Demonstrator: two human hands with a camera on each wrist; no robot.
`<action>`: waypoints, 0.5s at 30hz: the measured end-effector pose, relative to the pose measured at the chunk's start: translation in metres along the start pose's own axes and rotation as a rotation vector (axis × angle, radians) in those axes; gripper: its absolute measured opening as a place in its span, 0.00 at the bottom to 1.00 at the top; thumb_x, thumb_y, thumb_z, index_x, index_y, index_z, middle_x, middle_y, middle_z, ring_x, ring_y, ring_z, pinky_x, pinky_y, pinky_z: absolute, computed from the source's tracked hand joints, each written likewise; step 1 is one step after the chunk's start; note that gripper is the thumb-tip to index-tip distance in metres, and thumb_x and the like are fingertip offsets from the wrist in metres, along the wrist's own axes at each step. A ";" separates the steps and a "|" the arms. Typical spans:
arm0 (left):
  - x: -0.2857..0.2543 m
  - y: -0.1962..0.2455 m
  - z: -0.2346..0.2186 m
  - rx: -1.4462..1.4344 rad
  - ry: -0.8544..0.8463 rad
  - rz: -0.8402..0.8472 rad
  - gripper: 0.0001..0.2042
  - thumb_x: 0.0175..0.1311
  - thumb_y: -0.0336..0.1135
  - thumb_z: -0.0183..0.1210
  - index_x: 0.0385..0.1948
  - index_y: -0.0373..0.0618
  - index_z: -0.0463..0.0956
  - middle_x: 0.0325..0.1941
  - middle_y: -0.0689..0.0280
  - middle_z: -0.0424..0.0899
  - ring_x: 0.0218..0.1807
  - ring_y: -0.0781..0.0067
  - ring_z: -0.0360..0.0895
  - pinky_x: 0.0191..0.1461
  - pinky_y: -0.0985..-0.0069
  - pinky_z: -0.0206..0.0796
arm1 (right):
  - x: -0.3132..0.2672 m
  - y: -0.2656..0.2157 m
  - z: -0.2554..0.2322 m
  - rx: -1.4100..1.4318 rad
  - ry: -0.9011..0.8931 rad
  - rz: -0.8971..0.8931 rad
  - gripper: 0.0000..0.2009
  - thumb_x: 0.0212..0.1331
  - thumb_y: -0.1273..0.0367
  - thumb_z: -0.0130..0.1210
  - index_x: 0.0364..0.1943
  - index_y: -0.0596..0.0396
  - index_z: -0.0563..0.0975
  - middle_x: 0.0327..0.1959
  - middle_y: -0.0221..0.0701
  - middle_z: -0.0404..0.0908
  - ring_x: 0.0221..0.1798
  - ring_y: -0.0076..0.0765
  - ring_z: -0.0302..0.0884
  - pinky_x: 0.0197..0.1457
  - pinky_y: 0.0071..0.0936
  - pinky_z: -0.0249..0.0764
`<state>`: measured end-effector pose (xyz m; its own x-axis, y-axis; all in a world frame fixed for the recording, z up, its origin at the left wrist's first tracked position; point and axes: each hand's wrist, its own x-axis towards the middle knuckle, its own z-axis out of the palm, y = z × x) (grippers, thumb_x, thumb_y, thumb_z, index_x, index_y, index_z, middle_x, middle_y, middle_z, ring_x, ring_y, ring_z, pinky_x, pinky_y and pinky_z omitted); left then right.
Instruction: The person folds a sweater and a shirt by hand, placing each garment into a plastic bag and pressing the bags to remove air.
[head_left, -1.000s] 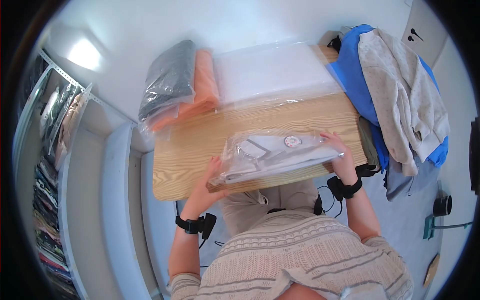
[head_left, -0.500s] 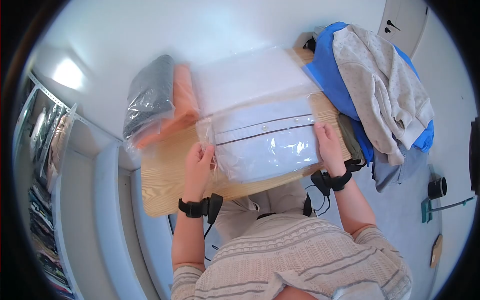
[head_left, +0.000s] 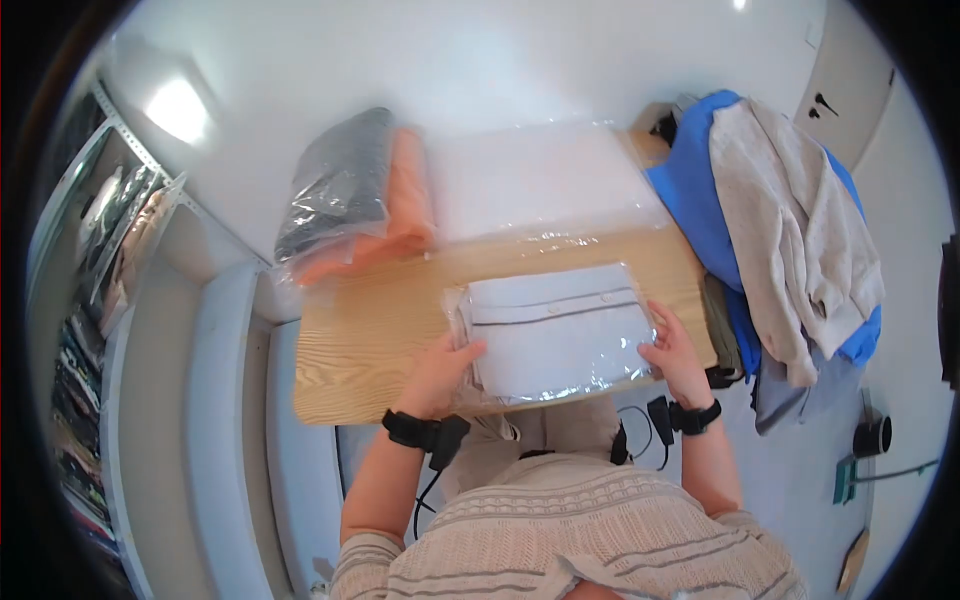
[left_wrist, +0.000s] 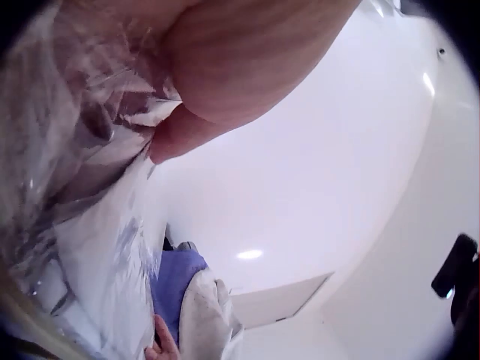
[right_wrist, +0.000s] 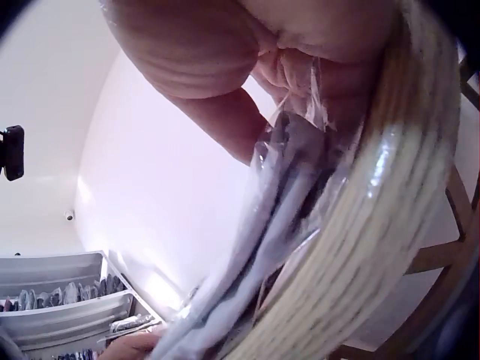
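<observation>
A folded white shirt in a clear plastic bag (head_left: 555, 330) lies flat on the wooden table (head_left: 370, 320) near its front edge. My left hand (head_left: 445, 368) grips the bag's left edge, thumb on top. On the opposite side my right hand (head_left: 668, 350) holds the right edge. In the left wrist view the left hand (left_wrist: 225, 67) presses into crinkled plastic of the bag (left_wrist: 90, 187). The right wrist view shows my right hand (right_wrist: 217, 67) pinching the bagged shirt (right_wrist: 285, 195) just over the table's edge (right_wrist: 367, 240).
At the table's back lie a dark grey bagged garment (head_left: 335, 180), an orange one (head_left: 405, 195) and a large white bag (head_left: 540, 180). A blue and beige pile of loose clothes (head_left: 780, 210) covers the right end. A metal shelf with garments (head_left: 110, 230) stands at the left.
The bagged shirt was turned over, lifted toward the back of the table, and now lies flat near the front edge. Both hands stayed on its ends.
</observation>
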<state>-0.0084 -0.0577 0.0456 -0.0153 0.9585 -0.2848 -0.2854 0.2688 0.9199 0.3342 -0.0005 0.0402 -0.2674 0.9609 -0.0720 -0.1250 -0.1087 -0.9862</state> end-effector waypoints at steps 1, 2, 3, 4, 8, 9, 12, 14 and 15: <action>-0.007 0.009 0.015 0.009 0.018 0.083 0.15 0.67 0.30 0.53 0.53 0.36 0.70 0.44 0.68 0.79 0.43 0.82 0.72 0.46 0.80 0.65 | -0.003 0.000 0.001 0.014 0.008 0.002 0.36 0.52 0.84 0.52 0.68 0.56 0.55 0.51 0.36 0.76 0.49 0.25 0.75 0.53 0.21 0.71; -0.011 0.016 0.015 0.006 0.031 0.104 0.15 0.67 0.30 0.53 0.53 0.36 0.70 0.44 0.68 0.79 0.43 0.82 0.72 0.46 0.80 0.65 | -0.004 -0.003 0.002 0.029 0.017 0.004 0.36 0.52 0.84 0.52 0.68 0.56 0.54 0.51 0.37 0.76 0.50 0.25 0.74 0.54 0.22 0.70; -0.013 0.021 0.016 0.064 -0.013 0.124 0.15 0.67 0.29 0.52 0.53 0.36 0.70 0.44 0.69 0.79 0.44 0.83 0.71 0.47 0.80 0.65 | -0.005 -0.004 0.004 0.026 -0.002 -0.009 0.36 0.52 0.84 0.52 0.68 0.56 0.54 0.51 0.37 0.76 0.50 0.25 0.74 0.54 0.22 0.70; -0.016 0.028 0.016 0.122 -0.057 0.141 0.15 0.67 0.28 0.52 0.53 0.37 0.70 0.44 0.70 0.78 0.45 0.84 0.71 0.47 0.80 0.65 | -0.007 -0.005 0.005 0.023 0.016 -0.015 0.35 0.53 0.83 0.52 0.68 0.56 0.55 0.51 0.37 0.77 0.49 0.26 0.75 0.53 0.22 0.71; -0.041 0.082 0.023 0.254 0.033 0.358 0.14 0.67 0.28 0.51 0.53 0.36 0.70 0.43 0.71 0.78 0.42 0.84 0.71 0.46 0.81 0.65 | -0.007 0.010 -0.004 0.154 0.063 -0.114 0.30 0.60 0.78 0.52 0.67 0.57 0.56 0.49 0.40 0.78 0.45 0.27 0.78 0.49 0.22 0.73; -0.048 0.104 0.016 0.408 0.125 0.370 0.14 0.67 0.28 0.51 0.52 0.37 0.71 0.43 0.70 0.78 0.42 0.84 0.72 0.46 0.81 0.66 | -0.008 0.007 0.000 0.132 0.087 -0.144 0.27 0.64 0.74 0.50 0.66 0.58 0.57 0.48 0.41 0.78 0.41 0.28 0.79 0.46 0.21 0.75; -0.043 0.144 -0.010 0.134 0.238 0.541 0.12 0.68 0.28 0.50 0.50 0.38 0.71 0.46 0.65 0.78 0.44 0.79 0.76 0.47 0.78 0.70 | -0.006 0.011 -0.002 0.136 0.097 -0.148 0.25 0.66 0.71 0.51 0.66 0.56 0.59 0.45 0.38 0.79 0.38 0.25 0.79 0.45 0.21 0.75; -0.034 0.172 -0.026 0.006 0.289 0.649 0.12 0.68 0.28 0.50 0.51 0.38 0.70 0.46 0.63 0.78 0.46 0.75 0.77 0.49 0.73 0.72 | -0.005 0.012 -0.003 0.140 0.090 -0.156 0.25 0.66 0.70 0.51 0.66 0.56 0.59 0.44 0.38 0.79 0.37 0.26 0.79 0.45 0.22 0.76; -0.029 0.187 -0.034 -0.126 0.331 0.740 0.11 0.68 0.27 0.49 0.51 0.38 0.69 0.47 0.60 0.78 0.47 0.71 0.78 0.50 0.69 0.74 | -0.005 0.014 -0.004 0.137 0.091 -0.155 0.25 0.66 0.70 0.50 0.66 0.56 0.59 0.44 0.38 0.79 0.37 0.26 0.79 0.45 0.22 0.76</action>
<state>-0.0943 -0.0386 0.2165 -0.5179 0.8007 0.3009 -0.1961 -0.4536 0.8694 0.3375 -0.0058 0.0265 -0.1488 0.9871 0.0596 -0.2883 0.0143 -0.9574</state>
